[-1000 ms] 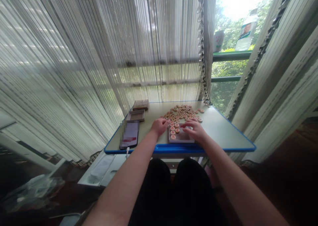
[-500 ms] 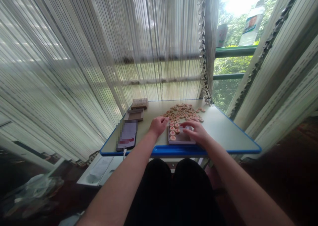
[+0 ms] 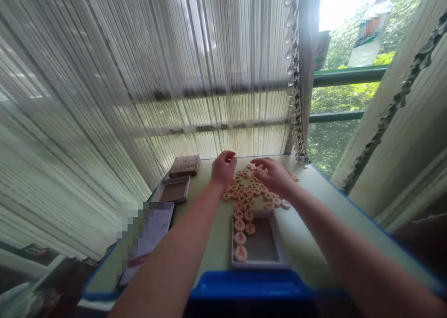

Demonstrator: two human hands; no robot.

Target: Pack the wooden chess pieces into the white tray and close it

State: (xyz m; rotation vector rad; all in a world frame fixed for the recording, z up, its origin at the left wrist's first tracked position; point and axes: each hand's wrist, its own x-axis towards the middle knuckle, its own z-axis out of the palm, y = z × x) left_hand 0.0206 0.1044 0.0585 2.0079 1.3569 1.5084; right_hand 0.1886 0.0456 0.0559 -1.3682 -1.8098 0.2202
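Round wooden Chinese chess pieces (image 3: 249, 193) with red or dark characters lie in a loose spread across the middle of the table. My left hand (image 3: 223, 170) is at the far left edge of the spread, fingers loosely bent with a gap between them and nothing visible inside. Over the right part of the spread reaches my right hand (image 3: 275, 174), fingers stretched out and apart from the thumb, covering some pieces. Nearer to me sits a shallow open box (image 3: 263, 263), with several red-marked pieces lined up along its left side.
At the left lie a closed wooden box (image 3: 185, 165), an open box lid (image 3: 188, 187) and a phone (image 3: 153, 234), partly behind my left forearm. Blue edging (image 3: 251, 283) runs along the table. Behind it hang string curtains (image 3: 209, 76); a bottle (image 3: 370, 34) and a can (image 3: 321, 48) stand on the window rail.
Both hands have moved forward, away from the shallow box to the far part of the pieces. The view has come closer to the table. The pieces in the box look unchanged.
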